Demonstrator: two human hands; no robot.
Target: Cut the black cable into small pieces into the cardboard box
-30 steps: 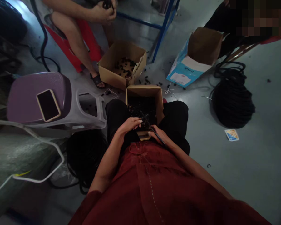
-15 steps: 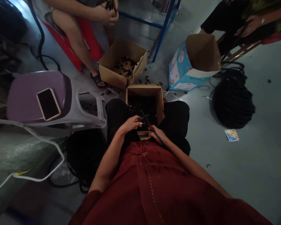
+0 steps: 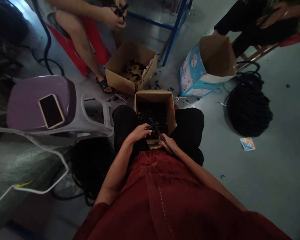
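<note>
From the head view, the small black piece (image 3: 150, 127) is hard to see, dark on dark. The left hand (image 3: 139, 132) pinches it over the box (image 3: 155, 93) between the knees. The right hand (image 3: 170, 144) is curled around a long dark tool (image 3: 162, 137); I can't tell its kind, and some fingers are hidden. Black bits in the box blur together. The person at top right is cut off. Since the first picture, the blue box (image 3: 196, 71) has turned, but both hands have hardly moved.
</note>
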